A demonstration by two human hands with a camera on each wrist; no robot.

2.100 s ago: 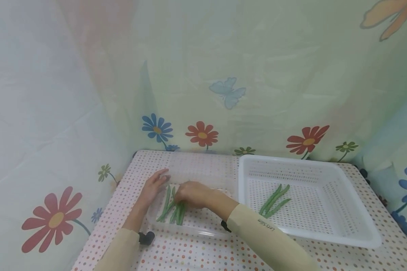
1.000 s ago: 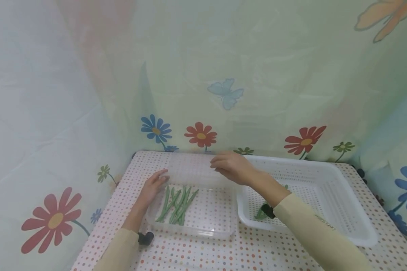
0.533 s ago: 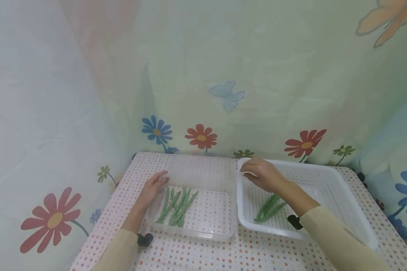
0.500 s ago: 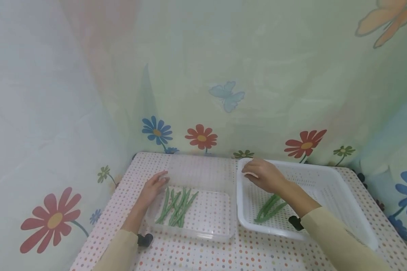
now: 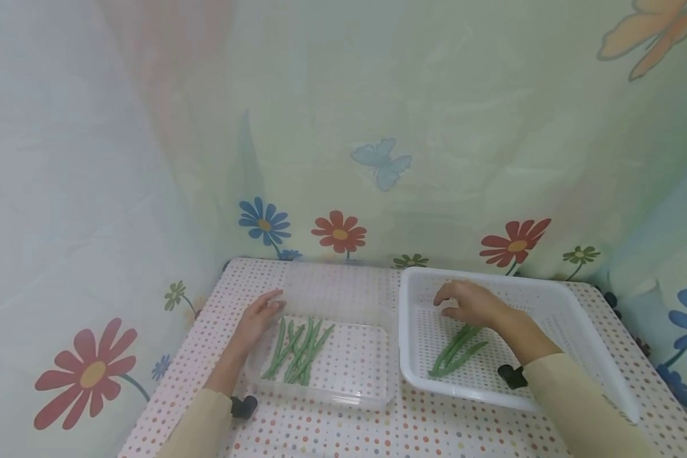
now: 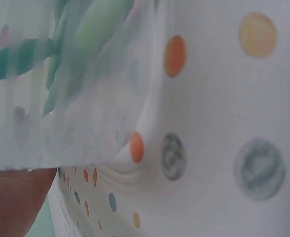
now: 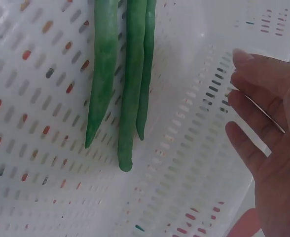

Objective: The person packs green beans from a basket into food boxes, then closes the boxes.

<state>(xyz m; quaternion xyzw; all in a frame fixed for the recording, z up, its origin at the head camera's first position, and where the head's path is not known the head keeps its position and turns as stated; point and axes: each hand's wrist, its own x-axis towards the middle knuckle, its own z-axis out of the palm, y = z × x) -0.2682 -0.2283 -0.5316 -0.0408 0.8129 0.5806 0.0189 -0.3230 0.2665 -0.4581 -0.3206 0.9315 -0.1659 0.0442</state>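
My left hand (image 5: 256,324) rests against the left side of a clear plastic container (image 5: 357,399), its fingers extended along the wall. In the left wrist view, part of that hand (image 6: 17,202) shows beside the container's cloudy wall (image 6: 105,123). Several green beans (image 5: 306,350) lie inside, some crossing one another. Over the white perforated basket (image 5: 409,366) hovers my right hand (image 5: 472,304), fingers loosely bent and holding nothing. Three green beans (image 5: 455,353) lie on the basket floor below it. The right wrist view shows the bean tips (image 7: 126,158) apart from the fingers (image 7: 246,148).
The container's clear lid (image 5: 338,286) is folded back behind it on the dotted tablecloth (image 5: 320,432). Basket and container stand side by side with a narrow gap. A flowered curtain (image 5: 435,191) hangs close behind the table.
My right hand has let go of beans in the clear container, then moved right past the lid and down into the basket's space. The left hand has stayed in place.
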